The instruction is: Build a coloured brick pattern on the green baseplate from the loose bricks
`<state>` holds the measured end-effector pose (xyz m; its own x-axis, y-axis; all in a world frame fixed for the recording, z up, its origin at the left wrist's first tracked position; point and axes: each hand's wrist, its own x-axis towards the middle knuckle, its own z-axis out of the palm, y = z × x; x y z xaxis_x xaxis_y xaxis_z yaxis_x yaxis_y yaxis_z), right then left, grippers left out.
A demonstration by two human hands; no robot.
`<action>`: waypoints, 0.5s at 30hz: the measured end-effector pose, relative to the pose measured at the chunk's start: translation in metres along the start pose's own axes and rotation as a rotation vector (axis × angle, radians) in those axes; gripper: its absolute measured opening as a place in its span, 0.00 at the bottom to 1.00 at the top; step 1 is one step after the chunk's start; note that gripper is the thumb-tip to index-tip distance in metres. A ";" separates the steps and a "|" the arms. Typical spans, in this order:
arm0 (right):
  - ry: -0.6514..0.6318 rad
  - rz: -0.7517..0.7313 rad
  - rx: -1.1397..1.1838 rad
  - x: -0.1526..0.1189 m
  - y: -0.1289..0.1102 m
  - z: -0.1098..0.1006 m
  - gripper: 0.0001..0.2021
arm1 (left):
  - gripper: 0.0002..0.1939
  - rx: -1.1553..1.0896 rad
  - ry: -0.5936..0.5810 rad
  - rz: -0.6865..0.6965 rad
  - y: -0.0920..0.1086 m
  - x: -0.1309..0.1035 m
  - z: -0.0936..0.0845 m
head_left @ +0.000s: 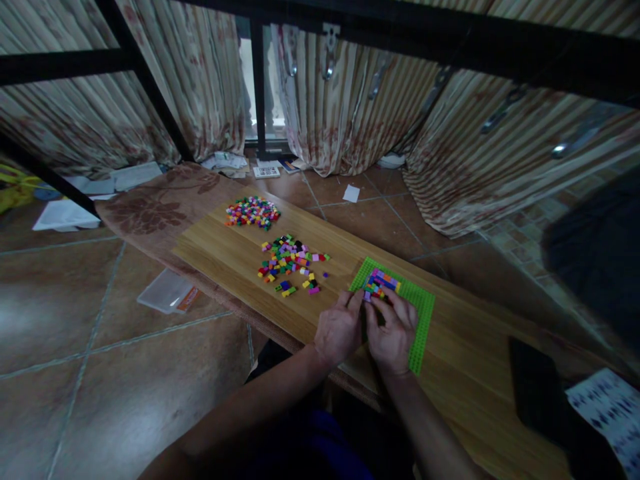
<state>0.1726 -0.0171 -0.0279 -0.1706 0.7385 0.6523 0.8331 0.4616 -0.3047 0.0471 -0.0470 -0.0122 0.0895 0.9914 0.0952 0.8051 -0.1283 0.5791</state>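
A bright green studded baseplate point(424, 310) lies on a wooden board, and a low cluster of coloured toy bricks point(384, 279) sits on it. At the cluster's near left corner is a light purple toy brick point(367, 295). My left hand point(339, 330) is closed, its fingertips pressed against that brick from the left. From the right, my right hand point(394, 333) curls over the plate, thumb and forefinger at the same brick, other fingers resting by the cluster. My fingers partly cover the brick and the cluster's near edge.
Loose mixed bricks point(290, 259) are scattered left of the plate, with a denser brick pile point(253, 212) farther off. A dark flat object point(537, 383) and a printed sheet point(607, 407) lie at the right. A clear plastic box point(165, 291) is on the tiled floor.
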 end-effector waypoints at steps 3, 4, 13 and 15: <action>0.009 0.021 -0.018 -0.002 -0.002 0.001 0.08 | 0.26 -0.031 0.007 0.009 0.000 -0.001 0.001; 0.008 0.030 -0.021 -0.001 -0.003 0.001 0.08 | 0.25 -0.042 0.010 0.009 0.000 -0.001 0.001; 0.029 0.035 0.029 -0.001 -0.003 0.003 0.08 | 0.22 -0.104 0.031 -0.004 -0.001 0.000 0.001; 0.036 0.024 0.054 0.000 -0.003 0.002 0.08 | 0.22 -0.096 0.029 0.000 -0.001 0.000 0.000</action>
<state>0.1687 -0.0174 -0.0288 -0.1312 0.7321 0.6684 0.8071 0.4704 -0.3568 0.0468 -0.0474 -0.0128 0.0719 0.9905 0.1176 0.7451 -0.1317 0.6538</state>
